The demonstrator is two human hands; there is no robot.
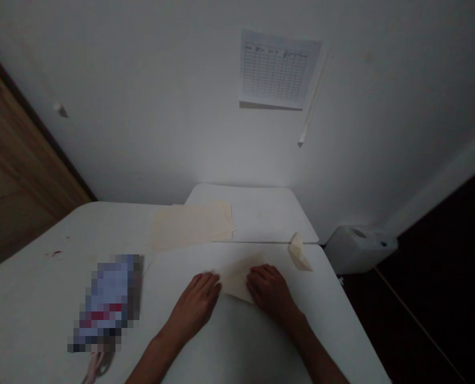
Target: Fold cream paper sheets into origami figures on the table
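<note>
A cream sheet of paper (235,279), with what looks like a folded edge, lies on the white table between my hands. My left hand (199,300) holds its left end with curled fingers. At the opposite end, my right hand (270,289) has its fingers bent over the paper and closed on it. Both thumbs are mostly hidden. Just beyond my right hand stands a small folded paper piece (299,254), pointed in shape. Several flat cream sheets (189,226) lie farther back on the left.
A pixelated blue-white object (108,296) with a strap lies on the left of the table (33,314). A white plastic container (359,248) stands on the floor to the right. Behind the table, a printed chart (277,69) hangs on the wall.
</note>
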